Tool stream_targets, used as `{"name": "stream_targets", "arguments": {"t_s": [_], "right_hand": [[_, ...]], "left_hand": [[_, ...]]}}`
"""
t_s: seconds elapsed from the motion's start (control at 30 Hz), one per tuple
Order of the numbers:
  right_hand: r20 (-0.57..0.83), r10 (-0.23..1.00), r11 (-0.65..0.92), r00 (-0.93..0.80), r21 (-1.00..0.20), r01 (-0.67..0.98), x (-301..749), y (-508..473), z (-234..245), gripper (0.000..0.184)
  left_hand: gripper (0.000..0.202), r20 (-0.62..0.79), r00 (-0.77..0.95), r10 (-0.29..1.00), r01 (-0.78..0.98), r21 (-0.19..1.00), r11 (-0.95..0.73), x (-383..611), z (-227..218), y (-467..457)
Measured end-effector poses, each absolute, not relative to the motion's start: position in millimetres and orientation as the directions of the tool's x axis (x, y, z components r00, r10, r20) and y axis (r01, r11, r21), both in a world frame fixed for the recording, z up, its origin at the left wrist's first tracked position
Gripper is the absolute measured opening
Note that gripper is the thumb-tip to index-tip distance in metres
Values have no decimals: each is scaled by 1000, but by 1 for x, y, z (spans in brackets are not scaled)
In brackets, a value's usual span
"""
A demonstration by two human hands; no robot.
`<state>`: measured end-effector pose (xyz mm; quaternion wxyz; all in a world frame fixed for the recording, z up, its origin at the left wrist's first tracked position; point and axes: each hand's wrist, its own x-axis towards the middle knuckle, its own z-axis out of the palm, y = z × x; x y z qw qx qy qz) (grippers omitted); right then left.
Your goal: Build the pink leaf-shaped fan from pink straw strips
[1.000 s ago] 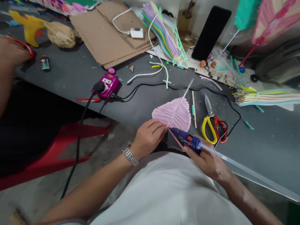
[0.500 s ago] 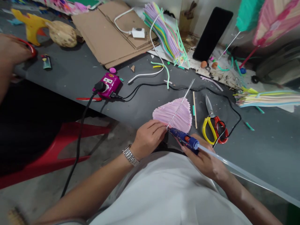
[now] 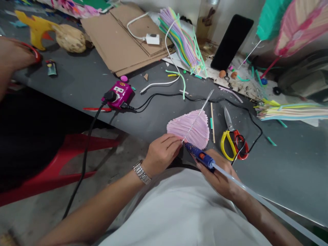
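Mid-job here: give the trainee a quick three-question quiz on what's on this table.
1. Which hand holds the blue glue gun?
2. True or false: the yellow-and-red scissors touch the pink leaf shape.
3. What is the left hand on? A: the cardboard. B: the pink leaf shape. C: the scissors.

Key: 1. the right hand; 2. false, they lie apart; 3. B.
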<state>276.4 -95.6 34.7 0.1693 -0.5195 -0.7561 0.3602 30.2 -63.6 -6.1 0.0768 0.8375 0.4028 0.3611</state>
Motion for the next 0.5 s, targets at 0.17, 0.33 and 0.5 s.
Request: {"name": "stream_targets", "arguments": {"t_s": [0.17, 0.33, 0.5], "right_hand": [[-128, 903, 200, -411, -720, 664, 276, -96, 34, 15], [-130, 906, 193, -403, -720, 666, 276, -96, 32, 14], [-112, 913, 201, -393, -715, 670, 275, -96, 33, 14]], "left_hand": [[16, 549, 416, 724, 616, 416, -669, 30, -6, -63], [17, 555, 415, 721, 622, 405, -670, 30, -7, -64], [18, 556, 408, 724, 620, 413, -667, 31, -7, -64]]}}
